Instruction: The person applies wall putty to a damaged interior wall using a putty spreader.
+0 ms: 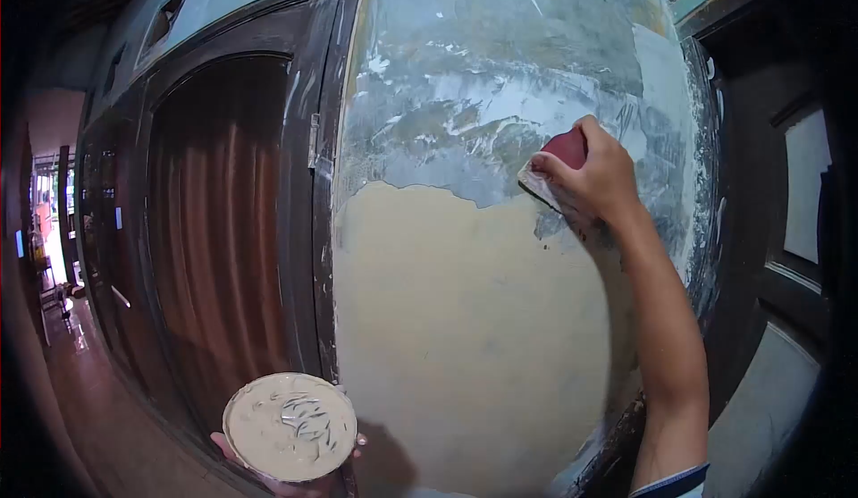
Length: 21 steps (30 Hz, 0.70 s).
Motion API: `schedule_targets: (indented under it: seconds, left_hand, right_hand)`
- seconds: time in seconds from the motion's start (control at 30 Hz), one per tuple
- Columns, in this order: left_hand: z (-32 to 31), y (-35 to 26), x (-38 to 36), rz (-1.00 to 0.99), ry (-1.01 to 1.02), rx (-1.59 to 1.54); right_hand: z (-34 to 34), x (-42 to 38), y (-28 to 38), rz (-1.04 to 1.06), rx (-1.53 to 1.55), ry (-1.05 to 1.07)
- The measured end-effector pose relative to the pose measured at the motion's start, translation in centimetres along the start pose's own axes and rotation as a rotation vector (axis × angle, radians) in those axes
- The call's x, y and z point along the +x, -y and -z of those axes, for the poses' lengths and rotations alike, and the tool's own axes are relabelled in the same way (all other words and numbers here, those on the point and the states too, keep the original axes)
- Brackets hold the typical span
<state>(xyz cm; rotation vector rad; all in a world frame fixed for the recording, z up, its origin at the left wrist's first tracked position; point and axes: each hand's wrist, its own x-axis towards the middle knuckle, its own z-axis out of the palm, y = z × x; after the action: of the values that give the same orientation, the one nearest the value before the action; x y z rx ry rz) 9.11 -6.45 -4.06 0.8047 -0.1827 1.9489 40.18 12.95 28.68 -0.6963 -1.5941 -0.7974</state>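
Observation:
My right hand [601, 172] is closed round a putty knife with a red grip [567, 147]. Its blade [539, 188], smeared with cream paste, is at the wall by the upper edge of the cream putty layer [474, 301]. Above that edge the wall [500, 51] is bare grey-blue with white streaks. Low on the left, my left hand [223, 447] supports a round tub of cream putty [268, 440] from beneath. Tool marks furrow the putty's surface. Most of the left hand is hidden under the tub; only fingertips show at its sides.
Left of the wall stands a dark door frame [326, 230] with a reddish-brown curtain [219, 248] behind its glass. A dark panelled door [769, 230] is on the right. A tiled floor [116, 400] runs along the far left towards a bright opening.

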Motion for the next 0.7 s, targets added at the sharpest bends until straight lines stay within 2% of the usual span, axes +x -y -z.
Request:
schedule_targets:
  seconds: [0.07,0.13,0.2,0.23,0.3,0.33,0.37,0.43,0.5,0.53,0.6,0.67,0.7]
  left_hand:
    - [-0.6,-0.1,-0.6,-0.044,-0.062,-0.024]
    - [-0.5,-0.1,-0.8,-0.091,-0.117,-0.053]
    - [0.4,-0.2,-1.1,-0.081,-0.076,-0.023]
    - [-0.1,-0.2,-0.8,-0.060,-0.044,0.013]
    - [-0.9,0.0,-0.7,-0.054,-0.064,-0.010]
    - [-1.2,0.1,-0.8,-0.050,-0.077,-0.035]
    - [-1.2,0.3,-0.7,0.000,-0.021,-0.162]
    - [-1.5,0.7,-0.2,0.027,-0.028,-0.172]
    - [-1.1,1.9,0.7,0.084,0.043,-0.245]
    - [-1.3,2.8,1.2,0.086,0.045,-0.250]
    - [-2.2,4.6,2.2,0.177,0.028,-0.223]
    - [-1.7,6.0,3.3,0.255,0.068,-0.256]
    - [-2.1,6.8,3.9,0.284,0.133,-0.193]
  right_hand:
    - [-0.3,-0.8,-0.2,0.101,0.085,0.052]
    - [-1.3,-2.8,0.9,0.321,0.082,0.190]
    - [-3.3,-3.6,1.5,0.495,-0.018,0.152]
    - [-3.5,-3.2,1.9,0.492,-0.012,0.158]
    - [-3.1,-0.6,2.3,0.173,-0.046,-0.011]
    - [-2.3,0.6,2.3,0.034,-0.020,-0.004]
    - [-1.6,1.3,2.0,0.026,-0.010,-0.057]
    - [0.2,1.4,2.2,0.016,-0.002,-0.111]
    - [2.5,0.2,3.1,0.098,0.245,0.018]
    - [3.3,-0.8,3.5,0.100,0.240,0.018]
    - [4.8,-3.7,4.6,0.364,0.281,0.168]
    - [6.6,-6.3,6.0,0.412,0.282,0.539]
    - [6.5,-8.0,5.8,0.496,0.350,0.543]
